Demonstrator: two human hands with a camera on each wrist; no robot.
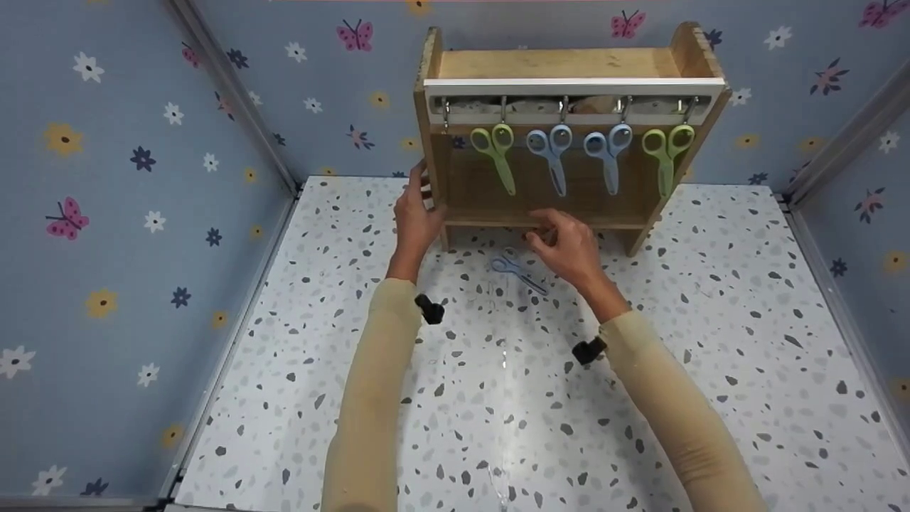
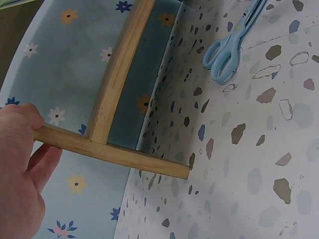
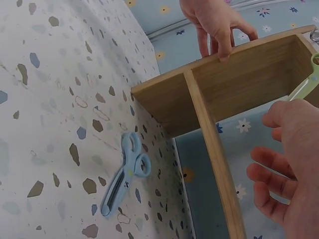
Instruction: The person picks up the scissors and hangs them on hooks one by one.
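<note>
A wooden rack stands against the back wall, with two green scissors and two blue scissors hanging from its metal hooks. My left hand grips the rack's left side board, thumb and fingers about its edge, as the left wrist view also tells. Just in front of the lower shelf bar, my right hand hovers with loosely bent fingers and nothing in them. Below and left of it, another pair of blue scissors lies on the speckled tabletop, handles toward the rack.
The leftmost hook carries no scissors. Blue patterned panels enclose the left, back and right of the white speckled table. The rack has an upper shelf above its hook rail.
</note>
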